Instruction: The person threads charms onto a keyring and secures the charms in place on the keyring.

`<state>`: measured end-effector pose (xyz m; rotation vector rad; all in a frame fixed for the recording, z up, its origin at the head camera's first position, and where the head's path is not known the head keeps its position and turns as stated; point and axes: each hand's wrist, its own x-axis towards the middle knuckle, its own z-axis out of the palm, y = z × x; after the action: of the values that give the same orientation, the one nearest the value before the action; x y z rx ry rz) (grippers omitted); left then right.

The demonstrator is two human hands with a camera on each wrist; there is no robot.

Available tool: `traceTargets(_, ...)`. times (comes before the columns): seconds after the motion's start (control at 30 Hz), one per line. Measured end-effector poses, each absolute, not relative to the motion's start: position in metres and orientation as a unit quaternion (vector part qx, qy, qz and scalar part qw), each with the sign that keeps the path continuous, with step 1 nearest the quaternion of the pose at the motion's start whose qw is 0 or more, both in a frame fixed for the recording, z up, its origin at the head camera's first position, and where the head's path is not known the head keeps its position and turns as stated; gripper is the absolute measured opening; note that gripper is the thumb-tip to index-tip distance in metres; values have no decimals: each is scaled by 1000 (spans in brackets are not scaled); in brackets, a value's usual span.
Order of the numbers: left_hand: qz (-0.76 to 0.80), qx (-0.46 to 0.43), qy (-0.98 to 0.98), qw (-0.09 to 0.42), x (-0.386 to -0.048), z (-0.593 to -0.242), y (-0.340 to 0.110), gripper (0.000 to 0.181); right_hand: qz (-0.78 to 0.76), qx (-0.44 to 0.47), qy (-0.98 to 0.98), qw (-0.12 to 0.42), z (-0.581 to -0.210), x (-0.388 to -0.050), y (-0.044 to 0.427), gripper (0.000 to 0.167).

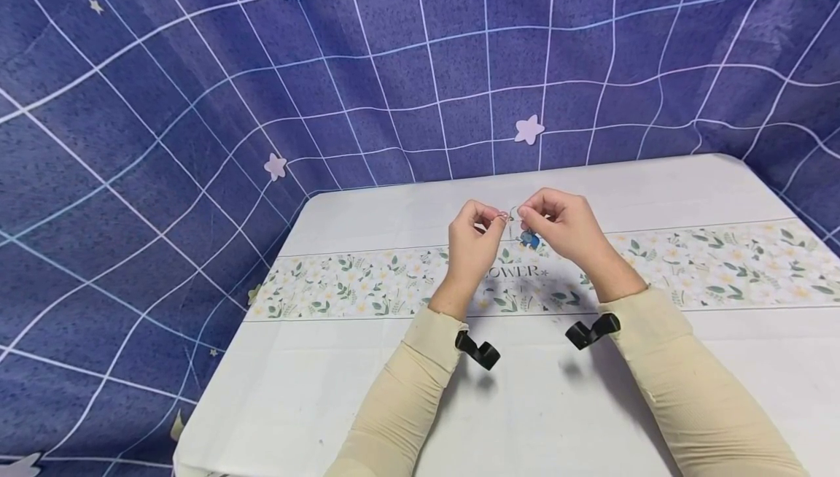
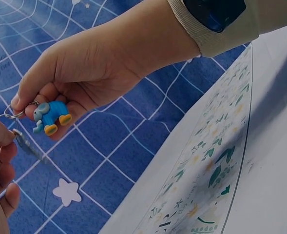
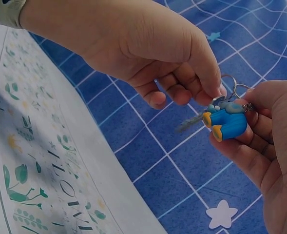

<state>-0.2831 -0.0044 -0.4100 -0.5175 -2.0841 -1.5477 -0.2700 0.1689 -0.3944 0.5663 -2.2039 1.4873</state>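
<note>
My left hand [image 1: 475, 240] pinches a metal key ring [image 3: 228, 79] between thumb and fingertips. A silver key [image 2: 28, 145] hangs by those fingertips, partly behind the charm in the right wrist view. Facing it, my right hand [image 1: 569, 223] holds an elephant keychain [image 2: 50, 117] by its split ring [image 3: 241, 89]. The charm is a grey-blue elephant in blue clothes with yellow feet, dangling from a short chain below the thumb. Both rings meet between the hands and appear linked; their exact joint is too small to tell. The hands are raised above the table.
A white tablecloth [image 1: 315, 382] with a flowered band [image 1: 367, 280] covers the table. Blue curtains [image 1: 407, 83] with a white grid and stars rise behind and on the left. Each wrist carries a black camera mount, such as the left one [image 1: 477, 351].
</note>
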Motion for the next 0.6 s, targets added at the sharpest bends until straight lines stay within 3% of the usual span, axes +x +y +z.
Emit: traceTargets(0.6, -579, -221, -757, 208, -285, -413, -4, 10, 524, 189, -801, 220, -389, -268, 172, 12)
